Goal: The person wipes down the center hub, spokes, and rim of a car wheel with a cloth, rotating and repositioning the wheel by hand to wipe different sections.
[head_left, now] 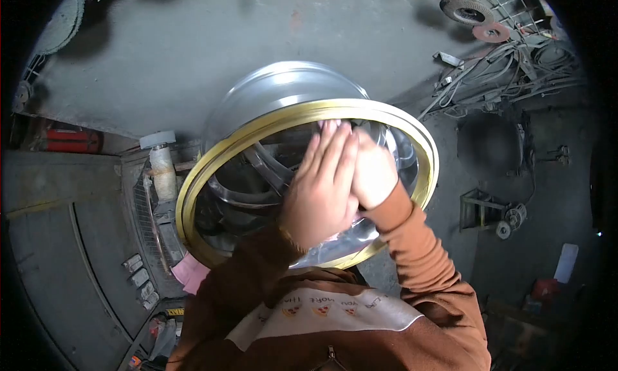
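Note:
My left hand point(322, 185) and my right hand point(374, 173) are pressed against each other above a wheel rim. The left fingers are stretched out and flat, with the left hand covering much of the right. Most of the right fingers are hidden behind it; the hand looks flat too. No tool shows in either hand. Beneath them the alloy wheel rim point(187, 207) has a gold-coloured outer lip, shiny curved spokes and a polished silver barrel point(283, 81). It sits tilted close against my body. A pink cloth point(190, 272) lies by its lower left edge.
Abrasive discs point(467, 10) hang on a wire rack at the upper right, above tangled cables point(508, 62). A bench grinder-like machine point(512, 220) stands on the right. At left are a white cylinder point(162, 171), a red box point(72, 140) and several small blocks point(140, 279).

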Demonstrator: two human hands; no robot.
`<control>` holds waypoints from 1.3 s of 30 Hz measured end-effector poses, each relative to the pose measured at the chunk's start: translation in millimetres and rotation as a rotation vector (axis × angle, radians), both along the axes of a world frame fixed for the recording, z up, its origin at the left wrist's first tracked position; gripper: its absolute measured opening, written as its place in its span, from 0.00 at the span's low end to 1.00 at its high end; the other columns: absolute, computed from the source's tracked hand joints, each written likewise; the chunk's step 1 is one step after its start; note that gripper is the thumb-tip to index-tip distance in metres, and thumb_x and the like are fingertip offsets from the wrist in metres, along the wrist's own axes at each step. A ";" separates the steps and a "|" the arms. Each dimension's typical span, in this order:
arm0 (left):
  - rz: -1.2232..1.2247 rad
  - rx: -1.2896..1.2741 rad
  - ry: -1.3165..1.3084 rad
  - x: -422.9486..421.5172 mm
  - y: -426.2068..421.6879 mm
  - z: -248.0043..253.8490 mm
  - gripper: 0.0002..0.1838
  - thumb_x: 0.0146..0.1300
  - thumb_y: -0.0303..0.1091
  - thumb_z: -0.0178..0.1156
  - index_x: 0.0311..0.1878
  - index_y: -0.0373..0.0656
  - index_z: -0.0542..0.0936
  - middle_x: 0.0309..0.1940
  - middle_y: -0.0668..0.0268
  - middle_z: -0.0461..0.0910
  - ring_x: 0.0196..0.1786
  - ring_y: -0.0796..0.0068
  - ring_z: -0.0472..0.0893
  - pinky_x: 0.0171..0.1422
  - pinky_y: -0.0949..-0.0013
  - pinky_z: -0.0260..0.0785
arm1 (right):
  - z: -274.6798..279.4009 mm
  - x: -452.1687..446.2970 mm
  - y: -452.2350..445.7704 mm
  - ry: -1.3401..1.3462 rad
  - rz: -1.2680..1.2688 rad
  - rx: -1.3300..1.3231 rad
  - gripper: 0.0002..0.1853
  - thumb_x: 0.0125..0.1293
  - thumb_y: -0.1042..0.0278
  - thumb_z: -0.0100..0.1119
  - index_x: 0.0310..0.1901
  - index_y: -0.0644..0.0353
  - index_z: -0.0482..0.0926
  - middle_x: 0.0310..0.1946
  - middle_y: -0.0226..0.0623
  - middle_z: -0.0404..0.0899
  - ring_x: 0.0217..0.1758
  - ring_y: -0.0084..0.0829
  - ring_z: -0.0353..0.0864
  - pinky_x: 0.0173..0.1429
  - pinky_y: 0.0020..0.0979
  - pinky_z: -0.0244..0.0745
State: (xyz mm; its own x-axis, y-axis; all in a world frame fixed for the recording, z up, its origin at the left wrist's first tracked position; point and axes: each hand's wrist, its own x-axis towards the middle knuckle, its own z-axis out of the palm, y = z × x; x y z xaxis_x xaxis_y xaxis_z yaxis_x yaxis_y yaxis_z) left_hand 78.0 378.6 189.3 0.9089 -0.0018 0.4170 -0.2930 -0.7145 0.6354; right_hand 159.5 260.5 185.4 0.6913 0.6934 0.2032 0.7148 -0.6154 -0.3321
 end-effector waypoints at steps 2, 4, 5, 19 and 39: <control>-0.038 -0.002 0.024 18.5 11.0 -1.7 0.35 0.51 0.30 0.55 0.64 0.26 0.63 0.64 0.40 0.63 0.71 0.42 0.60 0.74 0.45 0.51 | -10.9 29.4 1.9 0.068 0.100 -0.100 0.13 0.58 0.68 0.54 0.43 0.66 0.77 0.31 0.49 0.79 0.27 0.48 0.82 0.33 0.41 0.79; -0.005 -0.001 0.009 15.7 7.3 -3.2 0.34 0.52 0.29 0.54 0.64 0.26 0.63 0.64 0.40 0.63 0.71 0.43 0.60 0.74 0.46 0.51 | -18.0 34.5 0.2 0.098 0.168 -0.126 0.14 0.58 0.70 0.53 0.45 0.66 0.77 0.36 0.50 0.77 0.29 0.48 0.83 0.33 0.41 0.79; 0.027 0.003 -0.008 13.1 3.9 -4.0 0.34 0.52 0.29 0.54 0.65 0.26 0.63 0.64 0.40 0.63 0.71 0.44 0.61 0.74 0.46 0.51 | -18.7 28.5 -1.3 0.007 0.192 -0.030 0.15 0.59 0.69 0.53 0.47 0.65 0.77 0.37 0.49 0.77 0.29 0.46 0.82 0.33 0.39 0.79; 0.027 0.022 0.167 -44.7 -28.3 -23.4 0.25 0.64 0.30 0.46 0.65 0.34 0.68 0.66 0.51 0.67 0.72 0.53 0.63 0.78 0.54 0.42 | -5.4 -42.6 -15.2 0.268 -0.079 -0.003 0.14 0.59 0.66 0.63 0.39 0.64 0.70 0.25 0.45 0.78 0.26 0.48 0.82 0.28 0.40 0.79; -0.107 -0.209 0.120 -23.5 -3.9 -17.0 0.28 0.53 0.22 0.54 0.62 0.29 0.71 0.60 0.44 0.70 0.66 0.45 0.69 0.71 0.45 0.56 | 15.4 -20.5 -8.6 0.375 -0.101 0.030 0.19 0.61 0.72 0.56 0.52 0.70 0.70 0.32 0.52 0.80 0.28 0.50 0.83 0.30 0.41 0.79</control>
